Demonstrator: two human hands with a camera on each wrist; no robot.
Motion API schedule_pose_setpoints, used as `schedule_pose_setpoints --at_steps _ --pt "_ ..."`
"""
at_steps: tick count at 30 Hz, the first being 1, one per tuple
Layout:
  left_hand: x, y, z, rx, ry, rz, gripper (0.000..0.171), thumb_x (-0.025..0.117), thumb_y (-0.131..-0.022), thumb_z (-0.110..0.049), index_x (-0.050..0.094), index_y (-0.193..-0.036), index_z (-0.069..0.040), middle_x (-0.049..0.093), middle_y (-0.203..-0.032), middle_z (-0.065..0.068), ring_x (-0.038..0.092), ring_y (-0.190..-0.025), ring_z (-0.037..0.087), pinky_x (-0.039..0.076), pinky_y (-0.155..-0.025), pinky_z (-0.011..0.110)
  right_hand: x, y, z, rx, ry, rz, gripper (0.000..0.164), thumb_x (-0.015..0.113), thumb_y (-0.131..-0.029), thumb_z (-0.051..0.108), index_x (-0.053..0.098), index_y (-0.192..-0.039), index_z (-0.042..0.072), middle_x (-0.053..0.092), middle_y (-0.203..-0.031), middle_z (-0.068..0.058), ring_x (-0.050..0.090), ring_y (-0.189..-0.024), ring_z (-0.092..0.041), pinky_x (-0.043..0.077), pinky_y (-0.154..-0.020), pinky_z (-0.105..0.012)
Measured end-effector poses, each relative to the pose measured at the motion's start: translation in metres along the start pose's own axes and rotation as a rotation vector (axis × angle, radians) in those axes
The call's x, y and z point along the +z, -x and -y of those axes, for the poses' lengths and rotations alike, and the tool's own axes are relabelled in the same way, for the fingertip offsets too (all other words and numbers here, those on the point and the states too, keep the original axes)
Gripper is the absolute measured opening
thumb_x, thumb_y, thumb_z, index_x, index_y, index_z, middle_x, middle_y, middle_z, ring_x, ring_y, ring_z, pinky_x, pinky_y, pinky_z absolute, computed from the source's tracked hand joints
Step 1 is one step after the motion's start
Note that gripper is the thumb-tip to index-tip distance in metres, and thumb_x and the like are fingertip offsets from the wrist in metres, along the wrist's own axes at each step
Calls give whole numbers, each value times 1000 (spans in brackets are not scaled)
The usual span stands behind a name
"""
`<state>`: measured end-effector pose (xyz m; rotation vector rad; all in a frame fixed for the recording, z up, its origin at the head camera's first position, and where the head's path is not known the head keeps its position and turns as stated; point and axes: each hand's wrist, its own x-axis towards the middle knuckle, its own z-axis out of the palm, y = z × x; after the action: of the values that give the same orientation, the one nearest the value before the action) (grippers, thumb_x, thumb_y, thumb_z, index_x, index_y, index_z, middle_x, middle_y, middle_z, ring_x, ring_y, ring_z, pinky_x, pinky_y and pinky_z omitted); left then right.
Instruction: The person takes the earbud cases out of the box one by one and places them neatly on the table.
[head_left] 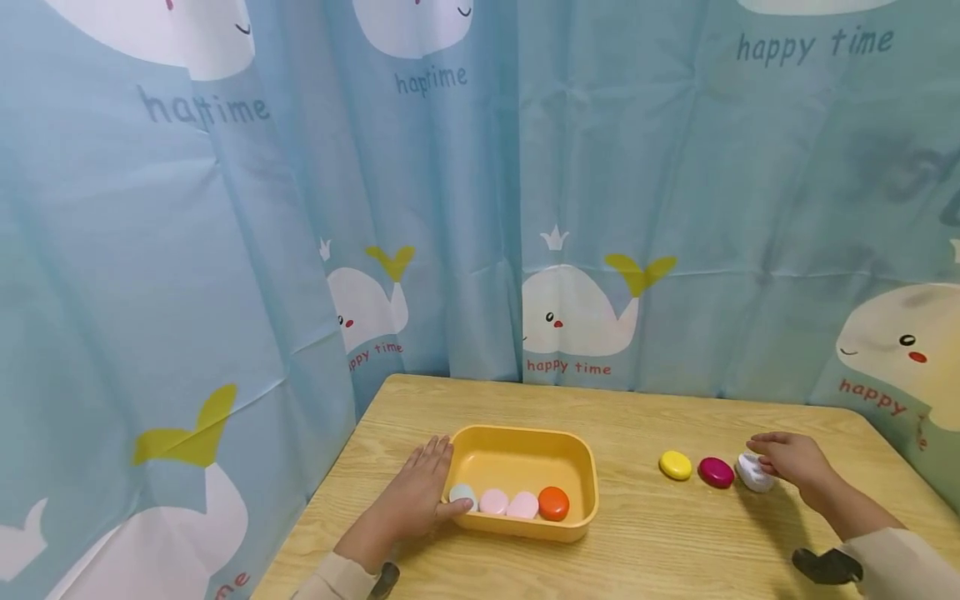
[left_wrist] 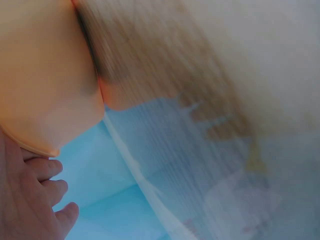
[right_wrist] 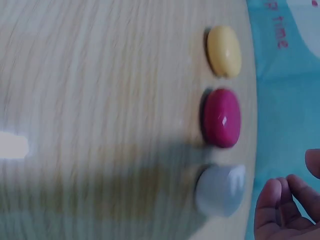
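My left hand rests against the left side of a yellow-orange box, its fingers straight along the wall and its thumb at the front rim. Inside lie a pale grey piece, two pink pieces and an orange-red piece, all smooth and rounded. My right hand hovers at a white rounded piece, fingers loosely bent. In the right wrist view its fingertips show apart from the white piece.
Left of the white piece, a magenta piece and a yellow piece lie in a row on the wooden table. A blue curtain with whale prints hangs behind the table and at its left.
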<state>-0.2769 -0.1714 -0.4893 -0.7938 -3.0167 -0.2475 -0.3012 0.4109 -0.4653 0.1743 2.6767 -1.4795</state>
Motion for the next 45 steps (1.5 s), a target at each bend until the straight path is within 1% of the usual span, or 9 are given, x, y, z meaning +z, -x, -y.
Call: schedule_pose_setpoints --at_steps 3,9,12,15,19,22,28,36,45 --pt "0 -1 -1 0 -8 -2 99 35 -92 -72 19 -153 4 13 -160 18 8 -147 32 12 -116 50 7 -2 8 -27 -13 31 54 50 -102 21 41 -127 -26 56 -116 -33 58 -86 -18 55 -71 -27" --pt "-1 -1 -2 -9 -4 10 102 31 -90 -76 19 -153 4 13 -160 17 8 -147 31 12 -116 49 26 -3 27 -50 -48 79 52 53 -100 19 43 -127 -24 57 -117 -30 60 -85 -19 56 -73 -30" --pt "-1 0 -3 -11 -11 9 103 29 -90 -77 19 -153 4 14 -160 18 9 -147 31 12 -116 49 36 -2 39 -62 -48 105 52 53 -100 19 44 -127 -24 55 -120 -33 61 -86 -20 56 -74 -32" --pt "-2 1 -2 -3 -13 -6 100 33 -91 -73 20 -152 6 15 -159 20 10 -146 33 13 -116 50 47 -2 48 -74 -65 127 49 53 -100 17 44 -127 -24 53 -121 -34 62 -85 -22 56 -74 -33" --pt "-1 1 -2 8 -13 -18 97 39 -93 -69 22 -151 7 17 -158 22 13 -145 35 15 -115 51 61 -1 55 -71 -95 147 45 54 -99 13 46 -124 -23 57 -116 -29 62 -82 -21 57 -73 -34" --pt "-1 1 -2 -1 -19 -7 98 38 -93 -70 21 -152 6 16 -159 20 12 -146 34 14 -115 50 72 0 61 -69 -99 165 42 54 -99 11 47 -123 -23 59 -112 -25 61 -81 -22 57 -73 -35" --pt "0 1 -2 -8 -20 1 99 35 -92 -73 21 -152 5 16 -159 19 11 -146 33 13 -116 50 92 5 76 -83 -136 225 39 55 -98 9 49 -122 -20 57 -114 -27 62 -84 -26 57 -75 -39" --pt "0 1 -2 -9 -12 -1 99 34 -92 -73 20 -152 5 15 -159 19 11 -146 33 13 -116 50 118 8 98 -96 -122 250 33 57 -97 9 55 -119 -16 59 -111 -23 63 -84 -28 57 -74 -40" --pt "-1 1 -3 -6 -11 -2 99 35 -92 -72 20 -153 4 15 -160 18 11 -146 33 13 -116 50 141 7 114 -117 -158 275 30 58 -96 8 57 -117 -14 60 -108 -23 62 -83 -27 57 -75 -41"
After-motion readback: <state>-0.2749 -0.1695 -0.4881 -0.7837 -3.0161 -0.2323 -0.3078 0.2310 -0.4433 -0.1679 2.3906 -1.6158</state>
